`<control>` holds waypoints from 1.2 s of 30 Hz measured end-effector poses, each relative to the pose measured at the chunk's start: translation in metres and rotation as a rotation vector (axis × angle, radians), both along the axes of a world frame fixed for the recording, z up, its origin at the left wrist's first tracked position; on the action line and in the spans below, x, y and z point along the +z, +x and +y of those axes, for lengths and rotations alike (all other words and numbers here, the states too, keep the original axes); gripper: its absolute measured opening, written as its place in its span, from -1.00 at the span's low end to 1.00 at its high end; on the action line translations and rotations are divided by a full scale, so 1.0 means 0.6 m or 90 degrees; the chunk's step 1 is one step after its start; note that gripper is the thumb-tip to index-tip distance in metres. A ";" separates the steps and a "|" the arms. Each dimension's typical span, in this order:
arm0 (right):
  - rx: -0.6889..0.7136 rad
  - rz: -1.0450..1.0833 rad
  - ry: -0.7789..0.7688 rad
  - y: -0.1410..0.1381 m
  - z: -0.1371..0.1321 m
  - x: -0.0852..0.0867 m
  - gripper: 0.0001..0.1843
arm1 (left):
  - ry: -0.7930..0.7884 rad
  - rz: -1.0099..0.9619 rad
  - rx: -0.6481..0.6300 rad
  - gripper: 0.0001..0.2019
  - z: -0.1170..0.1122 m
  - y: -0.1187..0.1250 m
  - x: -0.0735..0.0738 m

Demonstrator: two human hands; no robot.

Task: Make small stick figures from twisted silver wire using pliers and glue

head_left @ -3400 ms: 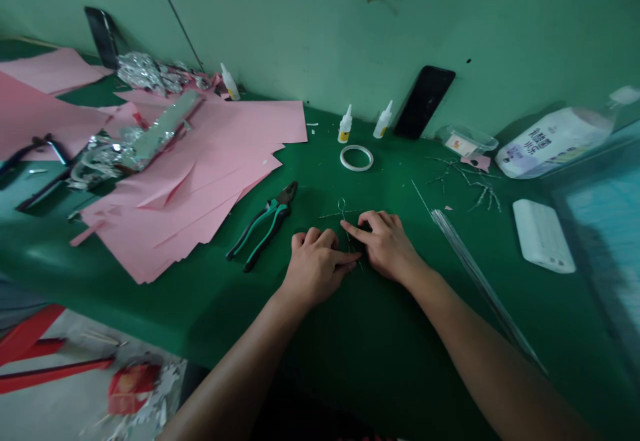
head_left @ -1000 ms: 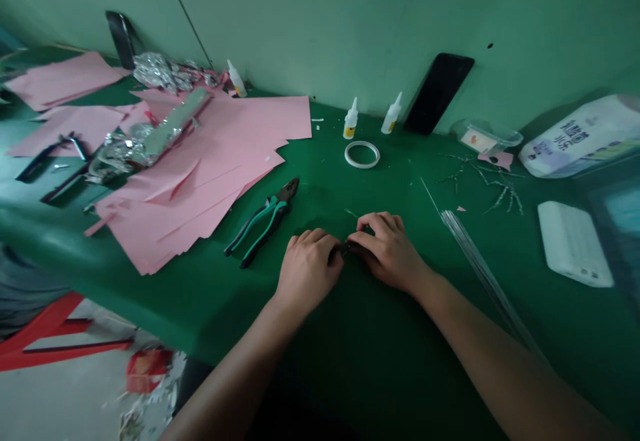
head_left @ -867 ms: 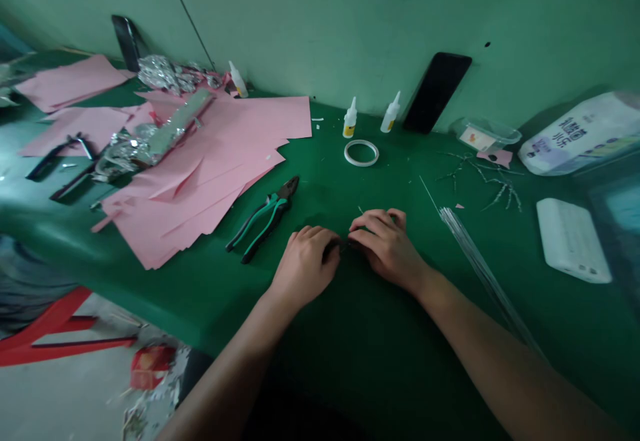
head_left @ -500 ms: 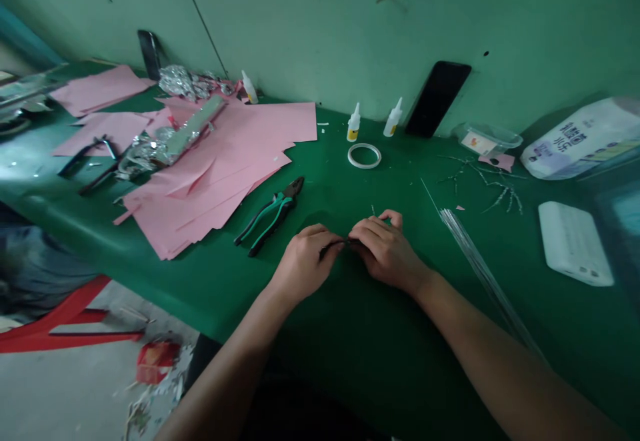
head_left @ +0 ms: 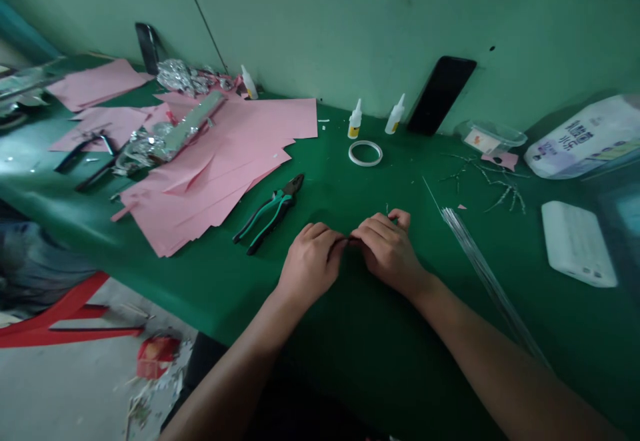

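My left hand [head_left: 311,261] and my right hand [head_left: 387,248] meet over the green table, fingertips pinched together and almost touching. Between them is something thin and mostly hidden; a short silvery wire tip [head_left: 387,208] pokes up behind my right fingers, so it looks like a piece of thin wire. To the left of my left hand lie pliers [head_left: 273,213] with green and black handles. A bundle of straight thin wires [head_left: 485,271] rests to the right of my right hand, near several twisted wire branches [head_left: 493,178].
Pink paper sheets [head_left: 200,174] cover the left side, with crumpled foil [head_left: 183,78] on top. Two glue bottles [head_left: 355,121], a white tape ring [head_left: 365,154], and a phone [head_left: 443,94] stand along the wall. A white box [head_left: 577,244] and a plastic pack [head_left: 585,138] are at right.
Both hands stay pinched at nearly the same spot, with fingertips slightly shifted. The wire tip above my right hand has moved a little to the right. The view has tilted slightly.
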State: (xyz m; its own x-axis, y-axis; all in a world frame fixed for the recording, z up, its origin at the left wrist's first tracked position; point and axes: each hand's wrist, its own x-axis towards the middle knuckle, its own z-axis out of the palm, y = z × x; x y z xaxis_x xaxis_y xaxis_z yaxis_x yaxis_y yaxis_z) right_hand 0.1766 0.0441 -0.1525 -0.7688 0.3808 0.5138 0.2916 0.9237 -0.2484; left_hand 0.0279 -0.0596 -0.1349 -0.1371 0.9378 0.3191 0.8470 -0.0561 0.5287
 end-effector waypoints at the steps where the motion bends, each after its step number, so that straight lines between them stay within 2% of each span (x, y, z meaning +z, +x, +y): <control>1: 0.000 0.003 0.013 0.001 0.000 0.000 -0.85 | 0.000 -0.026 0.011 -0.84 0.001 0.001 0.000; 5: 0.010 -0.003 0.063 0.003 -0.001 0.001 -0.84 | -0.027 -0.076 0.051 -0.87 0.003 0.006 -0.001; 12: -0.006 -0.038 0.092 0.000 -0.005 0.003 -0.81 | -0.021 -0.057 0.080 -0.84 0.004 0.011 -0.009; 17: -0.024 -0.032 0.057 0.000 -0.009 0.006 -0.82 | 0.040 -0.052 0.024 -0.84 0.003 0.000 -0.014; 25: -0.005 0.015 0.014 0.001 -0.011 0.007 -0.85 | 0.079 0.031 0.004 -0.84 -0.012 -0.005 -0.014; 30: 0.014 0.055 0.030 0.004 -0.011 0.007 -0.86 | 0.037 -0.031 -0.001 -0.86 -0.010 -0.004 -0.011; 36: 0.013 0.040 0.032 0.006 -0.010 0.005 -0.82 | 0.017 -0.114 0.012 -0.88 -0.005 -0.001 -0.012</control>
